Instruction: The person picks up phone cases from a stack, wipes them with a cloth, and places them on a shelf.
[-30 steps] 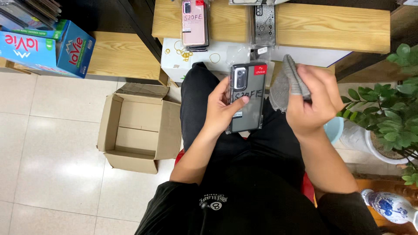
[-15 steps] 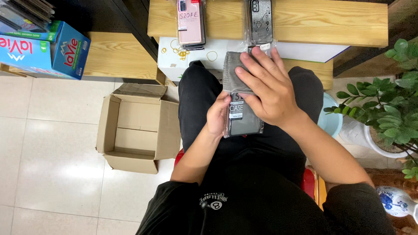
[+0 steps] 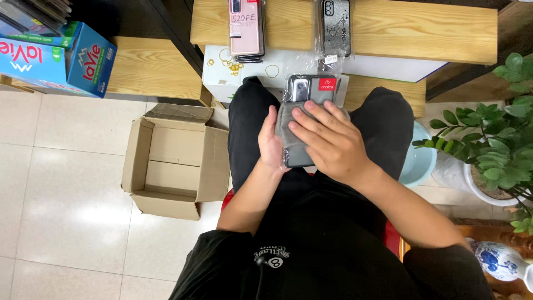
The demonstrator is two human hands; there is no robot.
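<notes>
Since half a second ago the right hand [image 3: 327, 141] has slid lower, baring the top of the phone case [image 3: 308, 91] with its camera cutout and red label.

Head view: the case sits in clear wrapping over the lap, between the knees. The left hand [image 3: 270, 145] grips its left edge, thumb lying along the side. The right hand lies flat, fingers spread, pressing a grey cloth [image 3: 287, 125] onto the case's face. Beyond, on the wooden tabletop [image 3: 422, 28], lie a pink case [image 3: 245, 28] and a dark patterned case [image 3: 335, 25]. An open cardboard box [image 3: 169, 166] sits on the tiled floor at left; a potted plant [image 3: 494, 139] stands at right.
</notes>
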